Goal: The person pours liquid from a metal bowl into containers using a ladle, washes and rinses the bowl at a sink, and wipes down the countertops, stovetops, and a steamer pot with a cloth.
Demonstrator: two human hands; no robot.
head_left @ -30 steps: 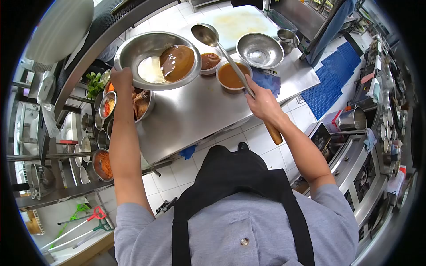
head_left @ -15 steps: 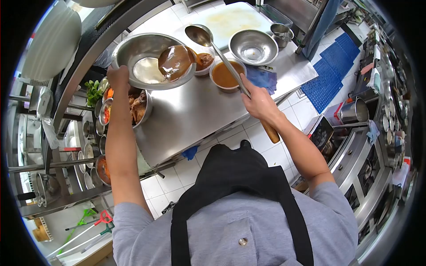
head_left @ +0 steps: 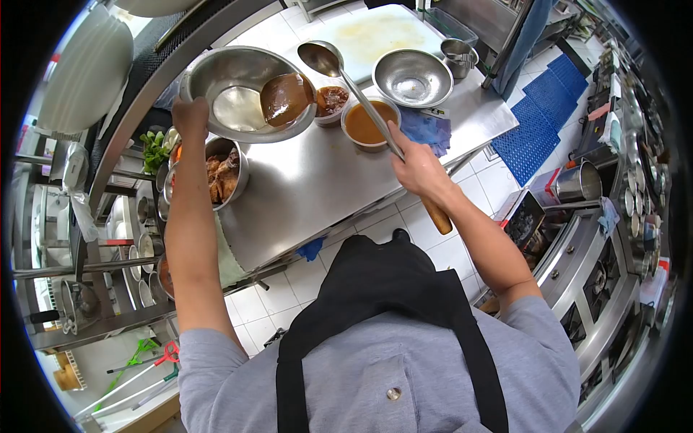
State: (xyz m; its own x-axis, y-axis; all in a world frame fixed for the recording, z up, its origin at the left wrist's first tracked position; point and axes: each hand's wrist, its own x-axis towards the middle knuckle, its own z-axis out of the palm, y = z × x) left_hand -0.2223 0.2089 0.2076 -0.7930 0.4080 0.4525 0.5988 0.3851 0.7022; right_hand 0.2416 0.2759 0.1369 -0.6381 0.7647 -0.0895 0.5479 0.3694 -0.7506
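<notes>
My left hand [head_left: 190, 117] grips the left rim of a steel bowl [head_left: 216, 79], tilted to the right with brown sauce [head_left: 284, 99] at its right lip. Below that lip stands a tub of dark red-brown sauce [head_left: 331, 100]. My right hand [head_left: 419, 167] is closed around the handle of a long ladle [head_left: 372, 110]; the ladle's cup is up beside the bowl's right side, above the tub. Between the ladle shaft and the cloth is a tub of orange-brown sauce [head_left: 364, 130].
On the steel table [head_left: 303, 180] are another steel bowl [head_left: 412, 81], a blue cloth [head_left: 426, 128] and a white cutting board [head_left: 386, 36]. A metal cup [head_left: 458, 56] stands at the back right. A pot of cooked meat [head_left: 222, 177] is beside my left forearm.
The held bowl has tilted further right, and its brown sauce has shifted to the right lip, baring more of the bottom. The ladle has moved slightly left with my right hand.
</notes>
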